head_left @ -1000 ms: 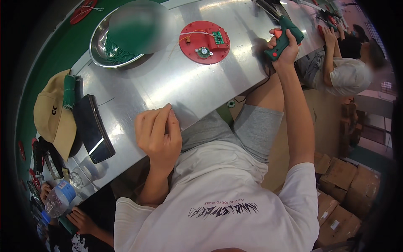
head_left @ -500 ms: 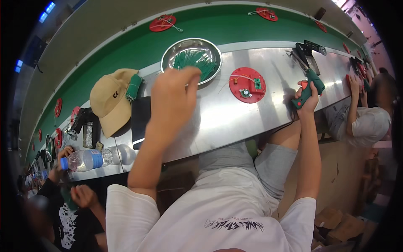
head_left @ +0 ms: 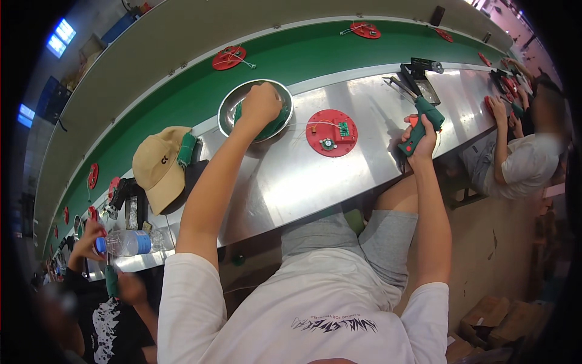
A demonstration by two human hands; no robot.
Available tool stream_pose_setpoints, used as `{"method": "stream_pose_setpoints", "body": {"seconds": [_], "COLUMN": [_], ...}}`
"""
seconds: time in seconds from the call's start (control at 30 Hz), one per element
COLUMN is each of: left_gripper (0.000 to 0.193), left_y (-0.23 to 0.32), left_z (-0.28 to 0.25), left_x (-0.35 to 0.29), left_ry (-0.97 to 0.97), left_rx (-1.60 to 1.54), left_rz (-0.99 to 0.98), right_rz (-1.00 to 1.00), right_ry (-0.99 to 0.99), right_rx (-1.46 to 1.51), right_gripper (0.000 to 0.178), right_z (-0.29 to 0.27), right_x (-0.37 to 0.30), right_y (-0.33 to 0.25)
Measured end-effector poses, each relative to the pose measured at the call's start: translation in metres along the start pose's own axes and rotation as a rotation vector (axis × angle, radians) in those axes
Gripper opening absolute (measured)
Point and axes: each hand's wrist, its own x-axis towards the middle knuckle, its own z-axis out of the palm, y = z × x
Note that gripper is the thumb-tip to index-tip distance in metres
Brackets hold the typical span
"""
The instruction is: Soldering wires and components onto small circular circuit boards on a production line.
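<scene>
My left hand is down inside a round steel bowl, its fingers curled among thin green wires. The back of the hand hides the fingertips and whatever they pinch. In my right hand is a green soldering gun with a red trigger, its metal tip pointing up and away to the left. Between both hands a red round plate lies on the metal bench, carrying a small green circuit board, a round part and thin wires.
A black soldering stand is beyond the gun. Left of the bowl are a tan cap, a bundle of green wires and a water bottle. More red plates lie on the green strip. Co-workers sit on both sides.
My left hand has moved from above the near side of the bowl down into it, among the wires. The right hand keeps its grip on the soldering gun. The whole view has shifted.
</scene>
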Motion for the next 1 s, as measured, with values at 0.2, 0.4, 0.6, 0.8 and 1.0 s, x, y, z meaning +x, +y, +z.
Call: {"method": "stream_pose_setpoints", "body": {"seconds": [0.2,0.4,0.6,0.8,1.0], "left_gripper": [0.019,0.019,0.021,0.012,0.012], "left_y": [0.006,0.009,0.001,0.055,0.082], "left_z": [0.000,0.005,0.008,-0.028,0.003], "left_x": [-0.003,-0.008,-0.005,-0.058,-0.096], "left_ry": [-0.011,0.008,0.017,0.404,0.107], "left_rx": [0.009,0.050,0.082,-0.436,-0.540], "left_rz": [0.036,0.034,0.083,0.442,0.439], "right_rz": [0.004,0.006,0.009,-0.048,-0.195], "right_ry": [-0.007,-0.014,-0.024,-0.065,-0.260], "right_rx": [-0.002,0.005,0.020,0.019,-0.344], "right_gripper": [0.036,0.033,0.032,0.031,0.039], "right_z": [-0.004,-0.003,-0.005,-0.004,0.015], "right_x": [0.000,-0.001,-0.002,-0.013,-0.073], "right_y": [-0.001,0.000,-0.001,-0.001,-0.014]}}
